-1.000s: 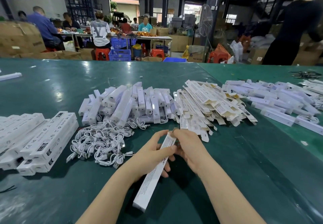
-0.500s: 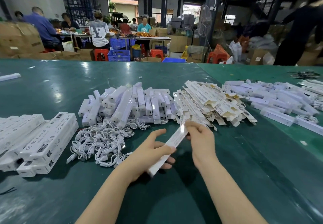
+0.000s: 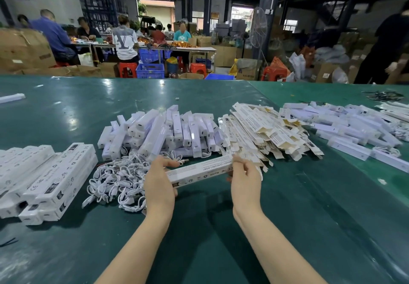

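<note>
A long white printed carton (image 3: pixel 200 170) was held level above the tabletop (image 3: pixel 287 217), its left end gripped by the left hand (image 3: pixel 158 181) and its right end pinched by the right hand (image 3: pixel 245 179). Box-forming was judged to be in hand, though the end flaps could not be made out. Next, one unit from the lamp pile (image 3: pixel 159 133) behind would need sliding in squarely.

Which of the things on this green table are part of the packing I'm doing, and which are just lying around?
In the job: carton held by left hand and right hand; flat cartons; lamp bars; cables; packed boxes.
Lying about: lone box far left; dark tangle far right.
</note>
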`<state>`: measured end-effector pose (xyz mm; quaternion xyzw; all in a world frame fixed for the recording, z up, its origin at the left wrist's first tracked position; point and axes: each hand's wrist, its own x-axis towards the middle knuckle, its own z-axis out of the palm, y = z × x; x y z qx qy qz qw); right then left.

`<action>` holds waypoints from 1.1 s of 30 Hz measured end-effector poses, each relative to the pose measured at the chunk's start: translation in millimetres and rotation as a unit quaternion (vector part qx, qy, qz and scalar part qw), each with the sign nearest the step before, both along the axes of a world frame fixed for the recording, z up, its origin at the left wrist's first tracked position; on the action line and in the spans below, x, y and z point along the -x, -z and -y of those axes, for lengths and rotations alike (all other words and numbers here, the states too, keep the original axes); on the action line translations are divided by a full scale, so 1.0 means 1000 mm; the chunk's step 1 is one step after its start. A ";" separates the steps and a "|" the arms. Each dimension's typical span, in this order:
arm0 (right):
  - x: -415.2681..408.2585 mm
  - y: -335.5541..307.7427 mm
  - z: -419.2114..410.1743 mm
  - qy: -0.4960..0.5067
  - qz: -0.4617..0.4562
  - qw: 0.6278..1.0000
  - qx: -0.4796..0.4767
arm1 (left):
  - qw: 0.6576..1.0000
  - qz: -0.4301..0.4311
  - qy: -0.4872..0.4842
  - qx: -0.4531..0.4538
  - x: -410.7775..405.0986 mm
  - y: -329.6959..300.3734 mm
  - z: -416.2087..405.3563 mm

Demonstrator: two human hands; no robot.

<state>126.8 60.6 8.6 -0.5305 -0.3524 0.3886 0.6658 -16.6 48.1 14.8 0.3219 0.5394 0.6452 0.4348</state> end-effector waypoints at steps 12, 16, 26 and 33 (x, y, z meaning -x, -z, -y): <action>-0.031 -0.008 -0.009 0.008 0.083 0.996 0.008 | 0.896 -0.371 0.225 -0.095 -0.002 0.007 0.000; -0.018 -0.003 -0.004 -0.102 0.094 0.990 0.011 | 0.838 -0.481 0.229 -0.113 -0.002 0.004 0.005; 0.020 0.008 0.004 -0.159 0.294 0.942 0.014 | 0.871 -0.471 0.137 -0.012 0.044 -0.033 0.007; 0.072 0.006 -0.003 -0.167 0.456 0.872 0.067 | 0.802 -0.592 -0.082 -0.011 0.120 -0.059 0.019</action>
